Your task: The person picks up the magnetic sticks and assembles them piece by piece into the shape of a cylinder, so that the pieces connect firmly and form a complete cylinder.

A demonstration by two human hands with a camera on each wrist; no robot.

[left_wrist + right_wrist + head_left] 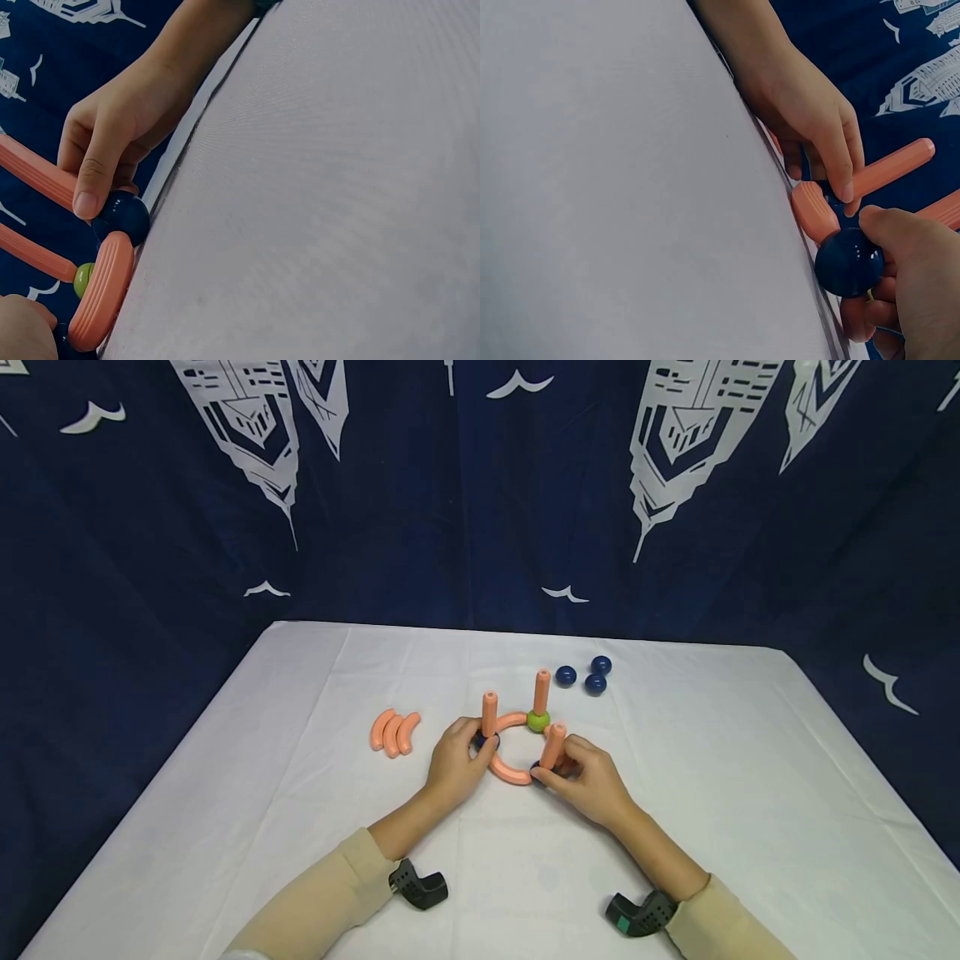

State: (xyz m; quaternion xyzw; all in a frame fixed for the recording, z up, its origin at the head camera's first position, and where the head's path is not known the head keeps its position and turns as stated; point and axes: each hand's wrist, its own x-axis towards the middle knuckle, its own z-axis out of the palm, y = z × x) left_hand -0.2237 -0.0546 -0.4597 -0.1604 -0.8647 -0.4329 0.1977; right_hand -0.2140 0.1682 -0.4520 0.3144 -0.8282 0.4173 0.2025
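Observation:
Curved orange pieces, among them a front one and a back one, form a ring with balls at its joints. My left hand pinches the dark blue ball on the ring's left side, below an upright orange rod. On the right, my right hand holds another dark blue ball, its thumb on the ball. From that ball rises a slightly tilted orange rod. A green ball at the back carries a third upright rod; neither hand touches it.
Three loose curved orange pieces lie side by side left of the ring. Behind it to the right are three loose dark blue balls. White cloth covers the table, and a dark blue patterned curtain hangs along its back edge.

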